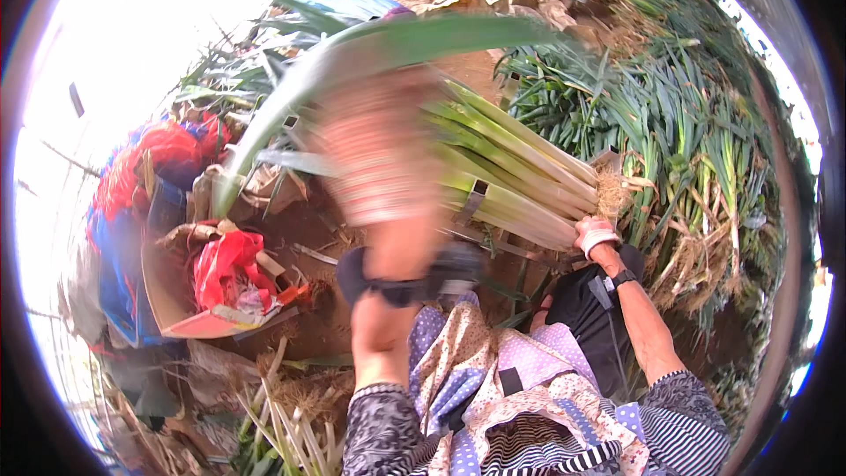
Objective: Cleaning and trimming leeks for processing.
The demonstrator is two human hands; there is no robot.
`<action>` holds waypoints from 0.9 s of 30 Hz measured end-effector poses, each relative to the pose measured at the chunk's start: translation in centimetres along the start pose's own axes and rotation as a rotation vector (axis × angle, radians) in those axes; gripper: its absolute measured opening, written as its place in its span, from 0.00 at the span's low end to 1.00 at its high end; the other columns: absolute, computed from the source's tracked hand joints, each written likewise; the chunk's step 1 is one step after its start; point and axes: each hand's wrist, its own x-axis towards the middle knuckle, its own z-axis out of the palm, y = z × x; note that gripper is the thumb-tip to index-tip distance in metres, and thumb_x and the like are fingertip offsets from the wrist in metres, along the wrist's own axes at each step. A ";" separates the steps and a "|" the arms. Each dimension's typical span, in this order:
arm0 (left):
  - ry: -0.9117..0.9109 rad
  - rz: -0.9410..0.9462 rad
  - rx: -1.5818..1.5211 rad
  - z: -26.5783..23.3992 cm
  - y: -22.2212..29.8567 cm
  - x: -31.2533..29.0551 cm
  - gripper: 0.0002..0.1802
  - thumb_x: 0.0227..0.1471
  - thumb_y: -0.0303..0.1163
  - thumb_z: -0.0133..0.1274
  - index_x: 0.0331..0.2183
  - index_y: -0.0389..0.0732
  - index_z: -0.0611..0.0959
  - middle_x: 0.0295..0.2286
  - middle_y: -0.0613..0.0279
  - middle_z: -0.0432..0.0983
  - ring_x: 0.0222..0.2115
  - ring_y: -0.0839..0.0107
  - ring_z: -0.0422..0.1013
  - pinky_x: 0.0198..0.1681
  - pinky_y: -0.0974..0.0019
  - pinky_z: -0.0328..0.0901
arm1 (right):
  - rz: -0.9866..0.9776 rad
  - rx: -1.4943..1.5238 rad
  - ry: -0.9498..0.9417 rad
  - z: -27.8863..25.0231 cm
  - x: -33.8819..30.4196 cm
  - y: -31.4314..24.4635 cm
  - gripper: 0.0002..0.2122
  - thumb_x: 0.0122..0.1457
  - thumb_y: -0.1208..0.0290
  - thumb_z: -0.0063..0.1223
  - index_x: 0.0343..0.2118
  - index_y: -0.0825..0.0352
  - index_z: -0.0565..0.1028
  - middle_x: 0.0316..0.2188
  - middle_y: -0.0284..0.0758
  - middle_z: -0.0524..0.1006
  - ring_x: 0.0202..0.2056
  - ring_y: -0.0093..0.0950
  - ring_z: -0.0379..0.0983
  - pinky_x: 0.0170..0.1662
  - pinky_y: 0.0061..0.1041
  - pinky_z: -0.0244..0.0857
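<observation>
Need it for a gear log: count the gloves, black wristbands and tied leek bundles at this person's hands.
Gloves: 2, on the left hand (blurred) and the right hand
Black wristbands: 2
Leek bundle: 1
Total: 5

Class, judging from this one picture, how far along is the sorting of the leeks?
Done: several trimmed leeks lie side by side in the metal frame. In hand: the right hand steadies their root ends while the blurred left hand lifts another leek. Left: a large untrimmed leek pile waits at right.
</observation>
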 end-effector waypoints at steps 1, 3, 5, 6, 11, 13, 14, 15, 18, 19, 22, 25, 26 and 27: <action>0.097 -0.216 0.007 -4.1 -3.7 1.3 0.14 0.57 0.30 0.40 0.45 0.40 0.71 0.47 0.62 0.67 0.44 0.71 0.66 0.40 0.70 0.67 | -0.005 0.032 -0.052 -1.1 -0.2 -0.3 0.11 0.42 0.67 0.54 0.30 0.63 0.80 0.33 0.44 0.78 0.37 0.41 0.75 0.39 0.38 0.70; -0.104 -0.518 1.800 -3.9 -14.7 8.2 0.27 0.48 0.36 0.55 0.50 0.41 0.70 0.34 0.54 0.75 0.34 0.64 0.72 0.32 0.63 0.66 | 0.104 0.071 -0.034 0.7 -0.4 1.6 0.13 0.43 0.65 0.55 0.33 0.62 0.80 0.36 0.42 0.78 0.40 0.40 0.74 0.43 0.36 0.68; -0.614 -1.011 2.054 -3.0 -17.0 8.8 0.26 0.46 0.37 0.53 0.50 0.45 0.72 0.32 0.55 0.76 0.38 0.68 0.73 0.41 0.68 0.67 | 0.080 0.055 -0.064 -1.7 -0.9 0.9 0.14 0.43 0.65 0.56 0.33 0.62 0.80 0.36 0.41 0.78 0.41 0.39 0.74 0.44 0.35 0.68; -0.426 -0.849 2.047 -2.4 -15.7 8.2 0.29 0.42 0.40 0.58 0.49 0.44 0.73 0.34 0.52 0.76 0.38 0.63 0.72 0.42 0.64 0.67 | 0.090 0.056 -0.083 -2.9 -1.6 0.8 0.14 0.43 0.64 0.56 0.34 0.62 0.80 0.36 0.41 0.78 0.42 0.39 0.74 0.45 0.35 0.68; 1.006 0.290 1.720 1.3 -2.0 3.5 0.03 0.45 0.26 0.52 0.27 0.39 0.80 0.24 0.65 0.74 0.21 0.78 0.67 0.26 0.74 0.65 | 0.085 0.024 -0.048 0.3 -0.8 1.6 0.16 0.41 0.61 0.57 0.33 0.65 0.79 0.36 0.41 0.77 0.42 0.38 0.73 0.44 0.33 0.67; 1.324 0.732 1.709 2.1 7.4 -1.1 0.09 0.52 0.33 0.51 0.30 0.37 0.77 0.18 0.69 0.67 0.18 0.77 0.63 0.21 0.70 0.60 | 0.034 0.030 -0.010 1.3 0.2 1.6 0.17 0.39 0.60 0.56 0.31 0.65 0.79 0.36 0.41 0.77 0.40 0.39 0.73 0.44 0.34 0.67; 1.555 1.145 1.532 2.2 8.4 -1.0 0.09 0.52 0.33 0.52 0.30 0.36 0.77 0.17 0.68 0.67 0.18 0.74 0.64 0.21 0.67 0.61 | 0.046 0.013 -0.021 1.9 0.1 2.1 0.17 0.39 0.60 0.57 0.31 0.65 0.79 0.36 0.41 0.77 0.40 0.39 0.73 0.44 0.34 0.67; 1.350 1.275 1.363 2.9 12.3 -3.6 0.17 0.50 0.43 0.57 0.33 0.39 0.76 0.21 0.63 0.70 0.16 0.72 0.66 0.16 0.72 0.62 | 0.026 -0.001 -0.012 1.7 0.6 1.5 0.17 0.39 0.59 0.58 0.31 0.65 0.79 0.36 0.40 0.77 0.41 0.39 0.73 0.44 0.34 0.67; 1.792 1.180 1.036 3.6 14.7 -4.4 0.25 0.48 0.49 0.57 0.39 0.39 0.76 0.32 0.61 0.74 0.31 0.65 0.70 0.31 0.61 0.67 | 0.083 0.058 -0.029 2.0 0.0 2.3 0.16 0.39 0.60 0.59 0.31 0.64 0.80 0.36 0.40 0.77 0.41 0.39 0.73 0.43 0.34 0.68; 1.782 1.200 1.035 3.9 16.1 -4.8 0.25 0.48 0.49 0.57 0.39 0.39 0.76 0.32 0.61 0.74 0.31 0.65 0.70 0.31 0.61 0.67 | 0.068 0.053 0.004 2.0 0.1 2.0 0.16 0.38 0.60 0.60 0.31 0.63 0.80 0.36 0.40 0.77 0.41 0.39 0.73 0.43 0.35 0.68; 1.421 0.977 1.184 3.9 18.0 -4.3 0.27 0.46 0.50 0.57 0.41 0.39 0.76 0.36 0.60 0.74 0.38 0.65 0.69 0.36 0.57 0.66 | 0.087 0.016 -0.026 1.9 0.2 1.4 0.16 0.39 0.60 0.60 0.31 0.64 0.80 0.37 0.40 0.77 0.41 0.39 0.73 0.44 0.35 0.68; 1.166 1.134 1.494 3.9 18.3 -2.2 0.22 0.49 0.35 0.57 0.44 0.36 0.75 0.38 0.62 0.74 0.35 0.68 0.69 0.38 0.63 0.64 | 0.073 0.016 -0.033 1.1 0.0 1.1 0.17 0.38 0.60 0.60 0.32 0.64 0.79 0.38 0.40 0.76 0.41 0.39 0.73 0.44 0.35 0.68; 1.162 1.139 1.495 3.9 18.2 -1.4 0.22 0.49 0.35 0.57 0.44 0.36 0.75 0.38 0.62 0.74 0.35 0.68 0.69 0.38 0.63 0.64 | 0.071 0.021 -0.057 0.7 0.0 1.0 0.17 0.38 0.60 0.60 0.32 0.64 0.79 0.38 0.40 0.76 0.41 0.39 0.73 0.44 0.35 0.68; 1.072 1.078 1.561 3.1 16.1 0.9 0.20 0.49 0.34 0.57 0.44 0.36 0.76 0.37 0.63 0.74 0.34 0.68 0.69 0.38 0.64 0.64 | 0.099 0.021 -0.068 1.0 -0.6 1.9 0.17 0.39 0.60 0.59 0.32 0.64 0.79 0.38 0.40 0.76 0.41 0.39 0.73 0.43 0.35 0.68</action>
